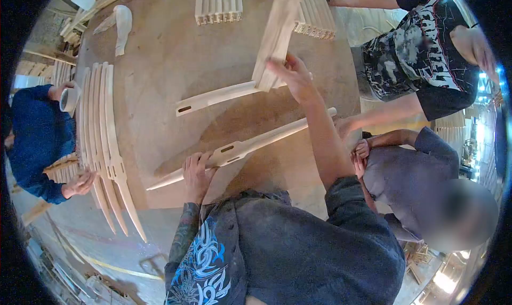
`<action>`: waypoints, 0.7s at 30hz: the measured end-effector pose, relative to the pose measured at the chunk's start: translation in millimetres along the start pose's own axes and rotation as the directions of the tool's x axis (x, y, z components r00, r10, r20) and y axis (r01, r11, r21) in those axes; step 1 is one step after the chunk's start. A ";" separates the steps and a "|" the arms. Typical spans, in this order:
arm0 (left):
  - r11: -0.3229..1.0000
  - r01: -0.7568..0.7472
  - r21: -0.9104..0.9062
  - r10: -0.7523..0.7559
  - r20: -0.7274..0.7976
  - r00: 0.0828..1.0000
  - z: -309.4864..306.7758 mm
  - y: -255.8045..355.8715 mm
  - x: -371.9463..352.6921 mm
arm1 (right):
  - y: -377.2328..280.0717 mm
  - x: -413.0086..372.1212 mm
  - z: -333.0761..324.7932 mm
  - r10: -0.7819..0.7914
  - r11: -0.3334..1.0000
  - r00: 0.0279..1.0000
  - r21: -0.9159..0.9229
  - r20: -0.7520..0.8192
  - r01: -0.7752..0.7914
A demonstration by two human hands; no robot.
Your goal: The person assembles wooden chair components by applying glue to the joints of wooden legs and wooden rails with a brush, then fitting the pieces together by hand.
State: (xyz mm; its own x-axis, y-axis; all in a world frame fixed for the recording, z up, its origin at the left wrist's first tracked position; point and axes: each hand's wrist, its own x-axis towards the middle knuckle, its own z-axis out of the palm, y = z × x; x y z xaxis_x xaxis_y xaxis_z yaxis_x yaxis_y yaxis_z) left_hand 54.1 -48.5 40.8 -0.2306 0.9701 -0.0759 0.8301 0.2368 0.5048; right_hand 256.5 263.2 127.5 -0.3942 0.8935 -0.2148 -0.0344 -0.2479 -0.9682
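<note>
My left hand (196,171) is closed over a long, tapered wooden leg (261,140) with slots cut near its middle. The leg lies slantwise near the table's close edge, its far end passing behind my right forearm. Farther in, my right hand (296,80) grips the lower part of a wide wooden board (278,30), which rises tilted toward the top of the view. Under the board's lower end lies a slightly curved wooden piece (216,97) with a slot at its left end.
Several shaped legs (109,118) lie side by side at the left, near a person (42,134) holding a tape roll (68,99). Bundled rails (218,3) and more slats (314,17) lie at the back. Two people stand right; a white cloth (123,27) lies back left.
</note>
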 end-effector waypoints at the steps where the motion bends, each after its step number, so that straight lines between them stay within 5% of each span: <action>1: 0.999 -0.031 -0.011 0.031 -0.002 1.000 2.4 -6.9 -2.0 | -4.7 -9.7 1.9 -0.028 0.999 0.998 0.017 0.061 0.027; 4: 0.998 -0.067 0.015 0.067 -0.012 0.998 -2.7 -8.5 0.4 | -8.6 -9.8 -9.6 -0.028 0.982 0.970 -0.173 0.242 0.071; 7: 0.996 -0.093 0.011 0.094 -0.086 0.992 -2.4 -13.5 1.5 | -33.3 -43.0 4.6 -0.060 0.883 0.984 -0.452 0.169 0.131; 10: 0.996 -0.091 0.011 0.092 -0.124 0.988 -12.5 -17.0 2.1 | -4.0 -47.4 1.5 -0.161 0.931 0.955 -0.284 0.248 0.231; 14: 0.997 -0.076 -0.008 0.075 -0.130 0.989 -13.1 -23.2 1.7 | 4.7 -52.8 5.2 -0.257 0.856 0.915 -0.367 0.310 0.365; 17: 0.994 -0.110 -0.005 0.108 -0.137 0.985 -16.9 -11.4 4.3 | 23.8 -47.9 3.6 -0.247 0.883 0.949 -0.356 0.198 0.304; 19: 0.981 -0.141 -0.136 0.110 -0.219 0.970 -23.2 7.5 12.7 | 51.1 -35.9 6.0 -0.268 0.963 0.963 -0.018 -0.042 0.267; 20: 0.979 -0.154 -0.132 0.121 -0.227 0.966 -23.1 18.9 22.7 | 54.3 -33.6 7.9 -0.048 0.993 0.992 -0.113 -0.118 0.034; 21: 0.819 0.009 -0.574 -0.069 -0.083 0.994 -22.2 33.3 34.2 | 49.9 -37.0 16.2 -0.059 0.993 0.991 -0.109 -0.121 0.046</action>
State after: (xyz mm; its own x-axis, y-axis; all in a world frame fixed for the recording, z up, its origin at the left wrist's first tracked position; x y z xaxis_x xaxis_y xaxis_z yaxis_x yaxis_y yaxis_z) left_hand 62.6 -8.6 74.1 -0.3291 0.9435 -0.0387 0.3863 0.1719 0.9062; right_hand 254.5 211.7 89.2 -0.2775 0.9453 -0.1714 0.0476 -0.1647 -0.9852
